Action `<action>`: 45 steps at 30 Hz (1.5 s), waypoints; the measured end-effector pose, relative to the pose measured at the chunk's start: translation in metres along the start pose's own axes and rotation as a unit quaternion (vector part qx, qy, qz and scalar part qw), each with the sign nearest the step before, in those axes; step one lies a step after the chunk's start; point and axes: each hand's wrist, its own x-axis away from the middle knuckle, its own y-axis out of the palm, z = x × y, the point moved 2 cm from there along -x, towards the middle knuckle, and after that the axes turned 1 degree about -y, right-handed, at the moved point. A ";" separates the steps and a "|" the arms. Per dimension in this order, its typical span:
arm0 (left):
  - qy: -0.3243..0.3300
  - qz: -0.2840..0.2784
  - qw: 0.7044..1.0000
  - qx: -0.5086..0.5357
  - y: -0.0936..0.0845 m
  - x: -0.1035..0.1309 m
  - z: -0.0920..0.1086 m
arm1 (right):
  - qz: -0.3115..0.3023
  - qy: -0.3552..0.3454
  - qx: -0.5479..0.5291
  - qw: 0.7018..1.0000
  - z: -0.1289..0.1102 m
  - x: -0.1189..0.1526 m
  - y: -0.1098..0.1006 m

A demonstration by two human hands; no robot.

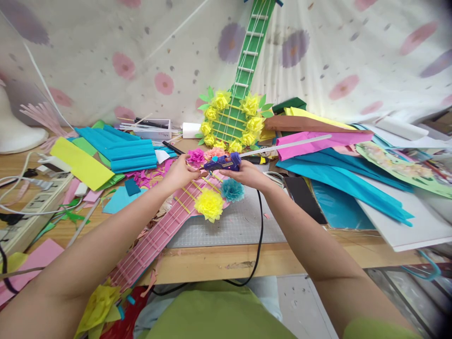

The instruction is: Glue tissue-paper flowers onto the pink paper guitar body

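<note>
My right hand (250,173) grips a purple-blue hot glue gun (221,163), its nozzle pointing left. From the gun's back end a long white glue stick (287,144) sticks out. Close to the nozzle, my left hand (181,172) has its fingers pinched together; what they hold is too small to make out. Beneath both hands lies a pink paper guitar (155,240) with strings, tilted toward the lower left. It bears a yellow flower (209,205), a teal flower (232,189), a magenta flower (197,157) and a coral flower (214,153).
Upright at the back stands a green paper guitar (243,75) ringed with yellow flowers. Blue crepe paper (132,153) is piled left, more coloured paper (339,172) right. A phone (304,200), cutting mat (229,233), power strip (35,207) and black cord (262,226) are nearby.
</note>
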 end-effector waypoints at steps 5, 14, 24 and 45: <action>0.013 0.006 1.000 -0.022 0.000 0.001 -0.001 | 0.010 0.004 -0.006 1.000 -0.003 0.000 0.000; 0.028 0.014 0.998 -0.045 -0.013 0.004 0.000 | 0.156 0.027 -0.130 0.979 0.025 -0.001 -0.022; 0.008 0.099 0.993 0.056 -0.059 -0.002 0.001 | 0.273 0.173 -0.008 0.946 0.098 0.001 -0.033; -0.064 0.116 0.947 0.293 -0.053 0.002 -0.007 | 0.100 0.189 0.263 0.941 0.048 0.048 -0.027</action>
